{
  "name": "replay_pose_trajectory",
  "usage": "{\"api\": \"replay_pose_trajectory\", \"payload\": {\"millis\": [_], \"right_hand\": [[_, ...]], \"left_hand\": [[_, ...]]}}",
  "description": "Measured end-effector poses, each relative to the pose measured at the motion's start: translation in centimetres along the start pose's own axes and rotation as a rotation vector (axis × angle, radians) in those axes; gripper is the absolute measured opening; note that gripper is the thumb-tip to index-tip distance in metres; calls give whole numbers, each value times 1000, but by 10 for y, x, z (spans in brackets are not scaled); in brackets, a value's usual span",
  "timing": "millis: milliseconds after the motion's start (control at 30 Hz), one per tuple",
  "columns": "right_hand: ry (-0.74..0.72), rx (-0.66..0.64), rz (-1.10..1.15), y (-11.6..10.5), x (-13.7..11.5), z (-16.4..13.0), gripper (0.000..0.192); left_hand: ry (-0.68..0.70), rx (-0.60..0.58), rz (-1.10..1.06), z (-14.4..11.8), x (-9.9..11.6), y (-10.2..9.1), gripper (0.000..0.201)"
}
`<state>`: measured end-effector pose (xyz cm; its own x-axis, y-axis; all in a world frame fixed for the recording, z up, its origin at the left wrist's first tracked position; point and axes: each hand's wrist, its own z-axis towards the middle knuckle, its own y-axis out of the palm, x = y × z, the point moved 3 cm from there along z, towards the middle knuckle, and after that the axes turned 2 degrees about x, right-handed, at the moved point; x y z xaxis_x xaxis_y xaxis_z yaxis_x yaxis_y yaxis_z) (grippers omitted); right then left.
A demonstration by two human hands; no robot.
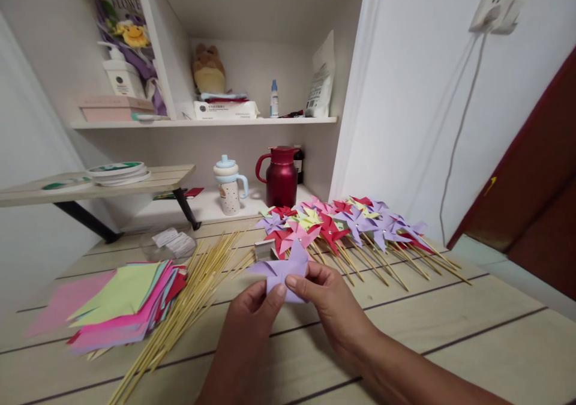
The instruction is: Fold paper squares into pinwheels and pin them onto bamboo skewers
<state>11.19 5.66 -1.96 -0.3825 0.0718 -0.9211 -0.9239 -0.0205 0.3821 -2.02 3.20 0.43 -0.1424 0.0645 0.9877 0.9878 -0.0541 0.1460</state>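
Note:
A purple paper pinwheel (279, 268) with folded blades is held up above the table, and no stick shows on it. My left hand (252, 315) pinches its lower left edge, thumb on the front. From the right, my right hand (330, 300) grips the same pinwheel, its thumb pressed near the lower middle. Fingers behind the paper are partly hidden. Just beyond the hands lies a pile of finished pinwheels (330, 231) on sticks, in red, pink, purple and pale green. Loose thin wooden sticks (189, 303) lie in a bundle left of my hands.
A stack of coloured paper sheets (121, 297) lies at the left, with a clear container (168, 243) behind it. A small grey box (265, 250) sits behind the pinwheel. A tumbler (229, 189) and a red jug (282, 180) stand at the back, beside a raised stand (166, 178).

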Motion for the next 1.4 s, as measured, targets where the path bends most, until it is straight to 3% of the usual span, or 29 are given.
{"api": "replay_pose_trajectory", "payload": {"millis": [200, 500, 1400], "right_hand": [[14, -5, -30, 2, 2, -2, 26], [33, -41, -23, 5, 1, -3, 28], [81, -61, -32, 2, 5, -3, 25]], "left_hand": [[-30, 25, 14, 1, -7, -4, 32], [-19, 162, 42, 0, -9, -8, 28], [18, 211, 179, 3, -12, -11, 23]]}}
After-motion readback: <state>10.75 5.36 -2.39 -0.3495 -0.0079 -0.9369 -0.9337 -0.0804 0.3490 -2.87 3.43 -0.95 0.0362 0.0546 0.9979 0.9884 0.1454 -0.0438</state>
